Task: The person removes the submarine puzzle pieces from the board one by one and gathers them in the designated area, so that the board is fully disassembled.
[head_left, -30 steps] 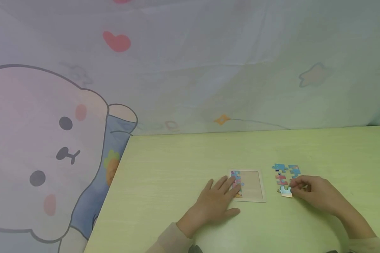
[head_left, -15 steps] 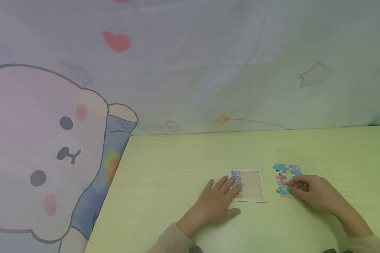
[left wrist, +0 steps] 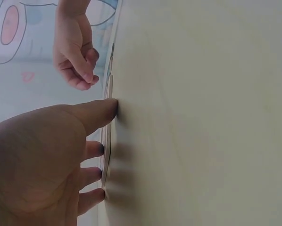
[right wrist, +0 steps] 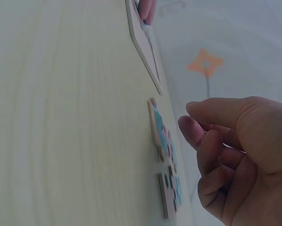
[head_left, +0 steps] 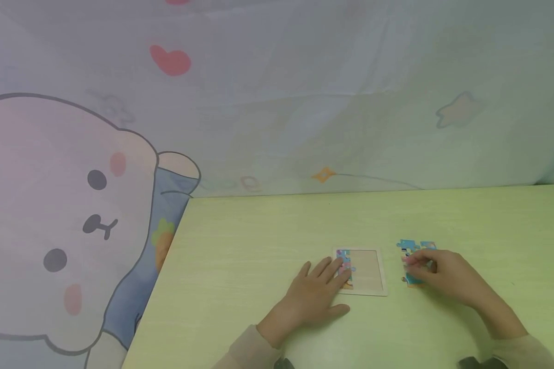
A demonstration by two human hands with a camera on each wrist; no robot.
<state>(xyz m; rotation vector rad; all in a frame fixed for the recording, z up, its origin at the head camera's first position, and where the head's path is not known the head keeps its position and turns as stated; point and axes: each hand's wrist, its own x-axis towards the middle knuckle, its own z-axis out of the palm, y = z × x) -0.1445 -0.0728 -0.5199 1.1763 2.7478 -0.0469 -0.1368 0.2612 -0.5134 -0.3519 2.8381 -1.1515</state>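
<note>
A square wooden puzzle tray lies on the table, with joined jigsaw pieces along its left side. Over that side rests my left hand, fingers spread; in the left wrist view its thumb touches down near the tray's edge. To the right of the tray lie several loose jigsaw pieces, mostly blue with some red. My right hand hovers over them, partly covering them. In the right wrist view its thumb and index finger stand slightly apart, with no piece visible between them.
The pale yellow-green table reaches back to a printed cloth. A large cartoon bear is printed on the cloth at the left. In the right wrist view, the loose pieces lie close to the tray's corner.
A blue jigsaw piece at the front, tilted under my right fingers earlier, now lies flat against the others. My right hand has shifted left over the pieces. My left hand stays put.
</note>
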